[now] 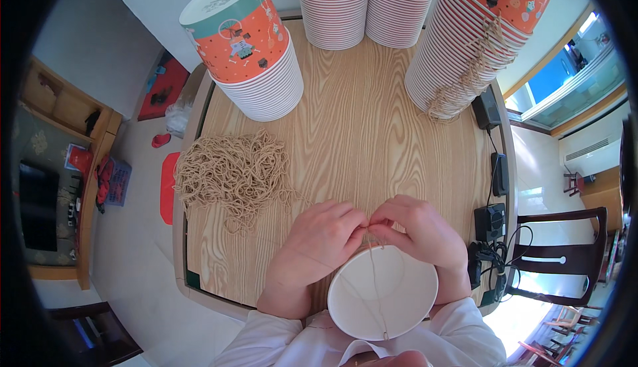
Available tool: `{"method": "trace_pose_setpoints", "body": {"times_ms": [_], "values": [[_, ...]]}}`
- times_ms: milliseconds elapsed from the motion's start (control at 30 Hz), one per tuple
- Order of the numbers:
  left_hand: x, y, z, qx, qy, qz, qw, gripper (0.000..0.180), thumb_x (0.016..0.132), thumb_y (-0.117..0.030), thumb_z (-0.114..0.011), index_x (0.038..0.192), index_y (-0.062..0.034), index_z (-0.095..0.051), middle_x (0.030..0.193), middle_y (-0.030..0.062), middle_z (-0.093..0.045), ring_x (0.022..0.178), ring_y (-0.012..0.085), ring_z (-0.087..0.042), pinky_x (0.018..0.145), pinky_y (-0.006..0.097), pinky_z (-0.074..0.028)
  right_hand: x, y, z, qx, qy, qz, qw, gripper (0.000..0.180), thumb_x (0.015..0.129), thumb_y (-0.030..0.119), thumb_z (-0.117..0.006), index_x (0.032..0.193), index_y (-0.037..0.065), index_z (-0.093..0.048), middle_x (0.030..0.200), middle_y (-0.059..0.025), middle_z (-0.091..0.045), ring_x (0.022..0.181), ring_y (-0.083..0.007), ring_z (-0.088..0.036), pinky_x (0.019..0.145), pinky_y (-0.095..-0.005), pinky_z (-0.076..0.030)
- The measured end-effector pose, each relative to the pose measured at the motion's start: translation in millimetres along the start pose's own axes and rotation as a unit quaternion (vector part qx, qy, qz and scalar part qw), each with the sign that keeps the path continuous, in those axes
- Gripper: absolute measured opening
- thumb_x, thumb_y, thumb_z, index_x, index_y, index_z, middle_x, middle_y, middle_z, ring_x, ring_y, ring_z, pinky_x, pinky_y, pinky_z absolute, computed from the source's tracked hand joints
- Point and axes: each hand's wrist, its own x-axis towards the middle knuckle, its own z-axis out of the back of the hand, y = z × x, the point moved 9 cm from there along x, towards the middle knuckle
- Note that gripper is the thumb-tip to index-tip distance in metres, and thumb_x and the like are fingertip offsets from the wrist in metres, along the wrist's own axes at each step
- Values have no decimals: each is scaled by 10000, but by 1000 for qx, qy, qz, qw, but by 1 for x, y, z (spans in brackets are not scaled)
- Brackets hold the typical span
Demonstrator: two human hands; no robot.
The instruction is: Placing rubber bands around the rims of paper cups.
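Closest to the person, a white paper cup with a round open mouth [383, 300] sits just over the near edge of the light wooden tabletop [372, 141], tipped so its bare inside faces up. A thin tan string [375, 287] runs across that mouth from the near rim up to the far rim, where both hands meet. The left hand [319, 247] is closed, its fingertips pinching the string just above the cup's far rim. The right hand [419, 231] is likewise pinched shut on the same string, its fingertips touching those of the left.

Beyond the left hand lies a loose tangled heap of tan string pieces [232, 174]. Farther back on the left stands a leaning stack of orange-and-teal printed paper cups [249, 48]. At the far edge are two white ribbed cup stacks [365, 4], and on the right another printed cup stack [472, 41] with strings hanging down its side.
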Motion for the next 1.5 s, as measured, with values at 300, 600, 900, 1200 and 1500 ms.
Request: {"method": "trace_pose_setpoints", "body": {"times_ms": [300,600,900,1200,1500], "values": [[2,0,2,-9,-10,8,1000,119,771,-96,-686,866,-58,-625,806,87,-614,777,280,-607,675,378,-493,0,-1,-1,19,26,-17,999,157,828,166,-667,878,18,-650,830,-155,-619,821,-347,-593,709,-413,-480],[3,-2,4,-6,-19,8,1000,109,773,-88,-688,858,-52,-631,792,91,-616,767,279,-609,660,380,-488,-1,-1,-1,21,33,-17,999,142,824,146,-656,875,14,-655,821,-145,-626,826,-342,-597,722,-410,-485],[3,-2,5,-14,-27,9,1000,103,775,-85,-684,856,-50,-630,792,91,-619,761,281,-608,654,381,-487,0,0,2,5,3,22,1000,140,786,113,-705,872,9,-669,801,-119,-650,749,-309,-609,652,-370,-487],[2,-1,6,-11,-27,17,999,70,810,-129,-643,826,-78,-598,776,70,-586,791,269,-596,697,395,-482,1,0,2,22,8,-7,1000,152,807,140,-688,883,9,-671,807,-148,-641,767,-330,-607,673,-387,-488],[1,-7,5,-29,-12,-25,999,106,787,-135,-648,883,-92,-636,828,67,-574,807,280,-592,695,395,-482,1,-10,4,51,2,-48,998,145,801,127,-664,875,2,-662,806,-168,-634,782,-344,-619,682,-389,-498]]}}
